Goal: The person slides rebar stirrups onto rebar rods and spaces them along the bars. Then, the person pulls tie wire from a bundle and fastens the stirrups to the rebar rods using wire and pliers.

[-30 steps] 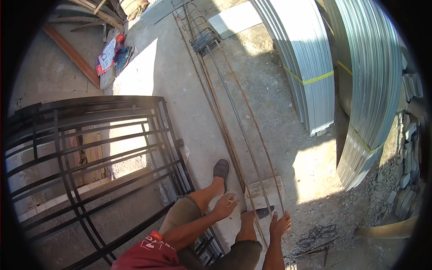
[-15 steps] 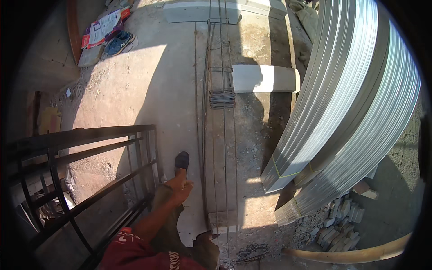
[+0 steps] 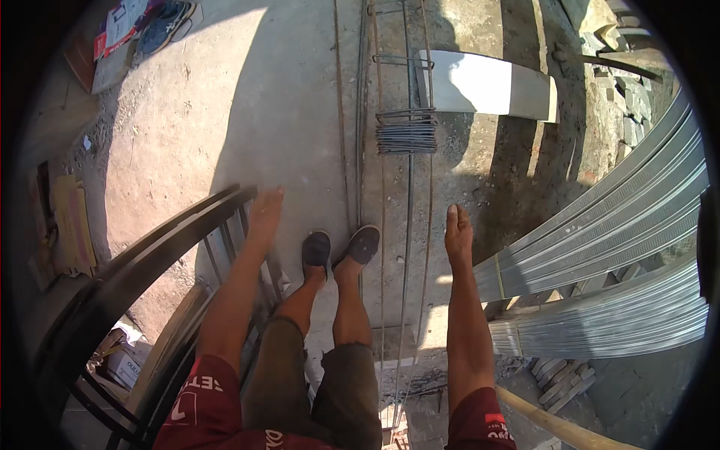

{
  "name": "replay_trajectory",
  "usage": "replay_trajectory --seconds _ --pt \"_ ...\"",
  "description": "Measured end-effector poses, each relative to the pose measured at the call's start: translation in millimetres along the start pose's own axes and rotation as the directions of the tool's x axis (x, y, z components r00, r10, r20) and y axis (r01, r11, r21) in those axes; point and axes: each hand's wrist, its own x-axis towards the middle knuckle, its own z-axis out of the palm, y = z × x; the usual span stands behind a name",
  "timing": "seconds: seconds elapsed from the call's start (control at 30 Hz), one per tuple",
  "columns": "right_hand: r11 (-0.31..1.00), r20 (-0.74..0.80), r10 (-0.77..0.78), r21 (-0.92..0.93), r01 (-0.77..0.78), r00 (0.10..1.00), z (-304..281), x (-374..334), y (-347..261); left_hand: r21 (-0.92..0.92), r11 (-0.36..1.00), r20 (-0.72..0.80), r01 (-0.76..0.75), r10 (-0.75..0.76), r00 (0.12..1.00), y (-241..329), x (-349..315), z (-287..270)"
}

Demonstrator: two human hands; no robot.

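Observation:
My left hand [image 3: 265,217] is stretched forward, slightly blurred, fingers extended, beside the end of a black metal frame [image 3: 161,240]. Whether it touches the frame I cannot tell. On the other side my right hand [image 3: 459,234] reaches out edge-on with nothing visible in it, in the air to the right of long steel rebars [image 3: 409,225]. A tight bundle of wire stirrups [image 3: 406,133] sits around these bars, ahead of my feet. Single stirrups [image 3: 401,61] are spaced out farther along the bars.
A pale concrete block [image 3: 480,82] lies under the bars. Bundled corrugated metal sheets [image 3: 600,217] fill the right side, near stacked bricks [image 3: 559,382] and a bamboo pole [image 3: 559,420]. Shoes [image 3: 165,28] lie far left. A thin rod [image 3: 341,112] runs along the floor.
My view has turned, and the metal sheets now lie lower at the right. Both arms are now extended forward and apart; earlier a closed hand was near my body. Both feet now show together.

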Motion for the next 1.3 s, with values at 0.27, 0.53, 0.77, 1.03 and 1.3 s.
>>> replay_trajectory --seconds 0.27,0.53,0.77,1.03,1.3 --pt "0.956 0.190 -0.087 0.292 0.028 0.978 68.8 199.2 -87.5 -0.340 0.936 0.314 0.086 0.028 0.949 107.8 118.0 196.5" --pt "0.960 0.106 -0.161 0.247 0.131 0.981 70.6 150.8 -25.4 -0.631 0.731 0.356 0.260 -0.025 0.934 76.6 89.3 252.2" --pt "0.926 0.142 0.044 0.367 -0.094 0.989 66.9 82.7 18.2 -0.553 0.807 0.320 0.208 -0.024 0.947 22.5 16.6 255.0" --pt "0.966 0.022 -0.035 0.258 0.028 0.999 57.5 105.7 1.3 -0.450 0.893 0.302 -0.011 0.164 0.939 61.3 59.1 246.8" --pt "0.973 -0.018 -0.226 -0.053 0.225 0.974 80.6 141.9 -22.6 -0.410 0.863 0.049 -0.296 0.345 0.937 59.5 76.6 265.1"
